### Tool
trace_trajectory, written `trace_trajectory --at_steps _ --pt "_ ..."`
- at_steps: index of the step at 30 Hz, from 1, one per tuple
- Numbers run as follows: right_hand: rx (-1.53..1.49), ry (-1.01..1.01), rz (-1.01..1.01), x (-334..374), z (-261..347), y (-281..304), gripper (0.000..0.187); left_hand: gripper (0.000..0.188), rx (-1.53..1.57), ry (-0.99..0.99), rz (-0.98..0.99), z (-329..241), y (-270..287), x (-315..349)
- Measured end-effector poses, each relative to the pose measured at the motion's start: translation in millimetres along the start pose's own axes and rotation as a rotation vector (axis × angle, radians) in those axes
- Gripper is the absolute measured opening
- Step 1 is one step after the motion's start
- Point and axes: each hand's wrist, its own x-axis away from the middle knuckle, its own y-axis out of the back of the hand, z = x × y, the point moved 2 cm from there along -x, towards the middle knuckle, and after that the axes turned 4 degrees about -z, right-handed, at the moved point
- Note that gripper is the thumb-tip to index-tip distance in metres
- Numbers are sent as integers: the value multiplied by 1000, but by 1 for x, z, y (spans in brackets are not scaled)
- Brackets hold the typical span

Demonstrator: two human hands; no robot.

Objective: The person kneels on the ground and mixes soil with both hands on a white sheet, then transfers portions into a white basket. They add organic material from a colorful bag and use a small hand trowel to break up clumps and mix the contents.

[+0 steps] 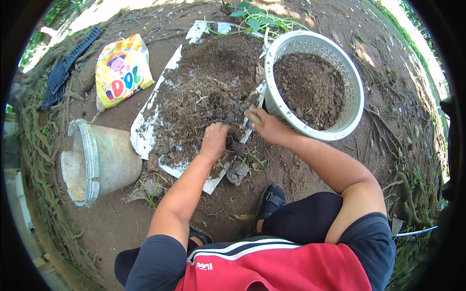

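Note:
A heap of dark, crumbly soil mixed with roots and dry stems lies on a torn white sheet on the ground. My right hand grips a garden tool by its wooden handle; its metal end points into the heap and is partly hidden by soil. At the heap's near edge, my left hand reaches down with fingers curled, beside a dark clump. What those fingers hold, if anything, is hidden. A grey lump rests just nearer to me, by the sheet's corner.
Right of the heap stands a white perforated basket with soil inside. A worn pale bucket lies tipped at left. Behind it are a yellow-and-white bag and black plastic trays. Green vines lie at the back; tree roots cross the ground.

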Motion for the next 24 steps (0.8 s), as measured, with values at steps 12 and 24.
trace_trajectory --at_steps 12,24 --pt "186 -51 82 5 26 9 42 29 -253 407 -188 37 46 65" --pt "286 -16 35 18 28 13 32 50 -124 167 269 -16 -7 42"
